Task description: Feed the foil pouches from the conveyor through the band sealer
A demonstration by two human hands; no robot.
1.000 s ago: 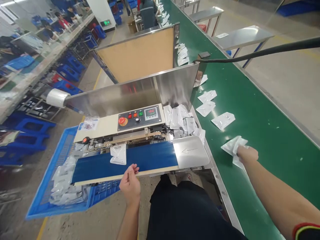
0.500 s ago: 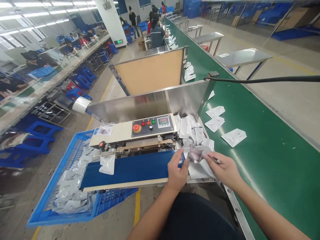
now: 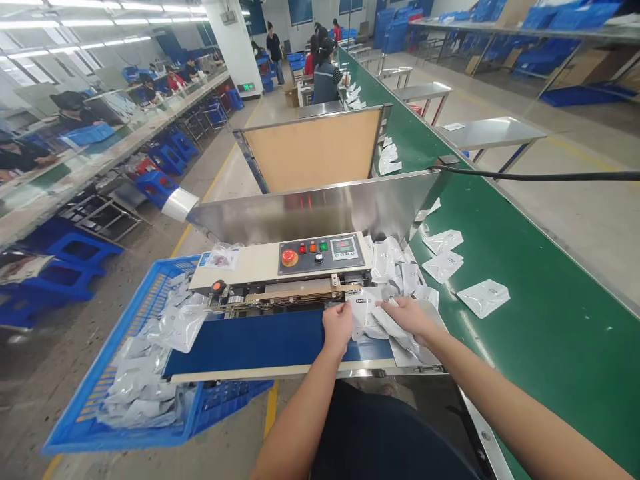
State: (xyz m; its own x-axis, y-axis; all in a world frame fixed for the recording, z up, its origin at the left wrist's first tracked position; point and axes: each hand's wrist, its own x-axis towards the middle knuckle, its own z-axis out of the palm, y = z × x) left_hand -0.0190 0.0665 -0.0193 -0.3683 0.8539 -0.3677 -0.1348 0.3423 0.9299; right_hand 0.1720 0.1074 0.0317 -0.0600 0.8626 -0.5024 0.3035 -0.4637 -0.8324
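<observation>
Factory hall, workers far behind sealing machine (image 3: 280, 261). Green conveyor (image 3: 530, 313): right of machine. Blue crate (image 3: 95, 393): left of machine, pouch-filled. Left hand (image 3: 337, 327): forearm extended, palm down, fingers flat on pouch (image 3: 366, 313) at machine's front. Right hand (image 3: 407, 317): fingers pinching the pouch's right edge.

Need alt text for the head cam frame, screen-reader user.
The person's left hand and right hand hold a clear plastic pouch flat on the blue belt of a band sealer. A blue crate of pouches sits at the belt's left end; loose pouches lie on the green conveyor to the right.
</observation>
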